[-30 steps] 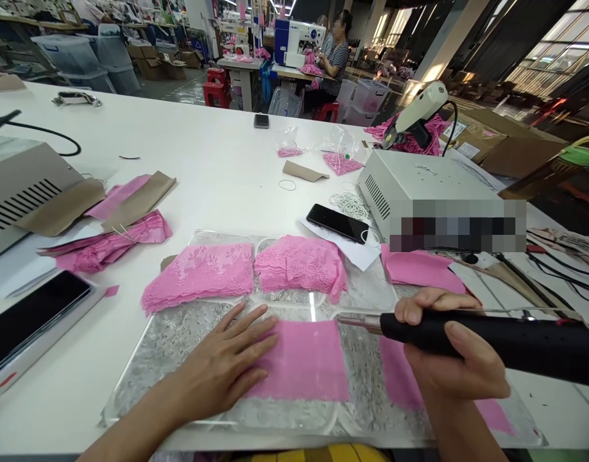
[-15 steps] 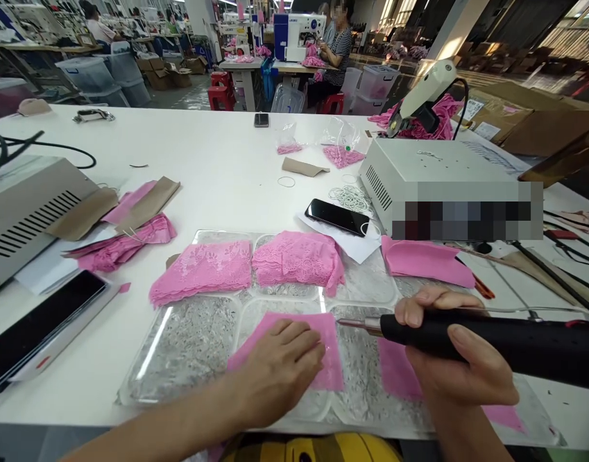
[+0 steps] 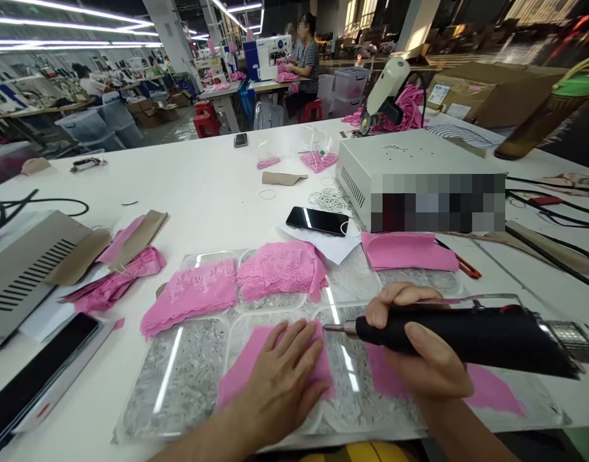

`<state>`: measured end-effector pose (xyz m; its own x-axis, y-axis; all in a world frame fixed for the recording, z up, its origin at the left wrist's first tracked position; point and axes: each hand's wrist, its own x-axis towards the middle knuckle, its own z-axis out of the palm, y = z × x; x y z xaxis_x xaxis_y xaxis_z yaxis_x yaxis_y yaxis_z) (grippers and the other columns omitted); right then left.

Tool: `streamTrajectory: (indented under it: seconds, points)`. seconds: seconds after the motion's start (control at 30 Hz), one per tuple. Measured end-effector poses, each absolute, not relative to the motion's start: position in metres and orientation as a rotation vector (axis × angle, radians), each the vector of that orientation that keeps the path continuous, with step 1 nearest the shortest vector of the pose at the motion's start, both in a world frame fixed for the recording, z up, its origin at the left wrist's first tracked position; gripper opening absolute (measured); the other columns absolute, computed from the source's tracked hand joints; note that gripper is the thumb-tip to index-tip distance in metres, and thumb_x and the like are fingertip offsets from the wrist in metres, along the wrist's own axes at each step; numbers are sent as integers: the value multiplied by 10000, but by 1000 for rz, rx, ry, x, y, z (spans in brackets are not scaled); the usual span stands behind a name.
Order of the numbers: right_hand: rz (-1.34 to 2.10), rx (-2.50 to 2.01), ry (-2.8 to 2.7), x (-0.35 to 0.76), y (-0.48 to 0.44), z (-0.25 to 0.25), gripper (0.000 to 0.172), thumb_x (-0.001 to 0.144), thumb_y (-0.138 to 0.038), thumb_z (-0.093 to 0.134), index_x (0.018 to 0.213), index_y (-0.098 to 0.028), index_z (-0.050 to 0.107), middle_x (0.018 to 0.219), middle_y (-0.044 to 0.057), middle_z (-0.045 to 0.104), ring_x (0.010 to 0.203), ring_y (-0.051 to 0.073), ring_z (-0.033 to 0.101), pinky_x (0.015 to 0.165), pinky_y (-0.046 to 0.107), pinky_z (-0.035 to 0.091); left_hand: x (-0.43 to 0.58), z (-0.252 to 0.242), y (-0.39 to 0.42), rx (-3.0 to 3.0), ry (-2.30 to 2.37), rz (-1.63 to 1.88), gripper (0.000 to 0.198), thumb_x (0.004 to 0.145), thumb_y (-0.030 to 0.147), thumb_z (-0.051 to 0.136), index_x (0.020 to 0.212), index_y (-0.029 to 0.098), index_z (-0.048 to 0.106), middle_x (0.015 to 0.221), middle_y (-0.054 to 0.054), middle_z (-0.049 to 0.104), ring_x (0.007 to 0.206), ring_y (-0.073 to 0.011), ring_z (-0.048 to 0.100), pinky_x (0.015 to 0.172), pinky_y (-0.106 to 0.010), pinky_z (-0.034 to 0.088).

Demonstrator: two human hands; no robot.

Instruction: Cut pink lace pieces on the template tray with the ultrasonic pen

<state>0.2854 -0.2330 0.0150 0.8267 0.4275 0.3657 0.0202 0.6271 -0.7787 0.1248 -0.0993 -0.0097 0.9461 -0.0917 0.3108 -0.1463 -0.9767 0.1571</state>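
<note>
My left hand [image 3: 285, 372] lies with fingers stretched out on a pink fabric piece [image 3: 244, 366] and presses it to the clear moulded plastic sheet [image 3: 188, 378]. In my right hand [image 3: 426, 350] is a black handheld tool with a pointed metal tip [image 3: 468, 337], gripped around its body. Its tip is at the fabric's upper right corner; whether they touch I cannot tell. Another pink piece [image 3: 384, 372] lies partly hidden under my right hand. Beyond my hands sit two stacks of pink lace, the left lace stack [image 3: 193, 292] and the middle lace stack [image 3: 282, 271], beside folded pink fabric [image 3: 407, 251].
A grey machine box [image 3: 410, 154] stands at the right back, with cables. Left are a second grey box [image 3: 39, 263], bundled pink fabric [image 3: 116, 282] and a large phone [image 3: 44, 378]. A black phone [image 3: 317, 221] lies near white elastic loops [image 3: 330, 200]. A person [image 3: 308, 64] sits farther off.
The camera view has shifted and tilted. My left hand's curled fingers have stretched out flat on the fabric. My right hand still holds the black tool, its tip near the same corner.
</note>
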Motion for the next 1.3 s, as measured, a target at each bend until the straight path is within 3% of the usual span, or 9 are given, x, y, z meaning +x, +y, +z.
streamTrajectory:
  seconds: [1.3]
  points:
    - [211, -954, -589, 285, -226, 13, 129, 800, -272, 606, 920, -224, 609, 900, 26, 536, 646, 124, 560, 610, 329, 511, 125, -15, -94, 2881, -200, 358, 454, 920, 292, 594, 1334, 122, 514, 1417, -131, 543, 1343, -333, 467, 1071, -569, 411]
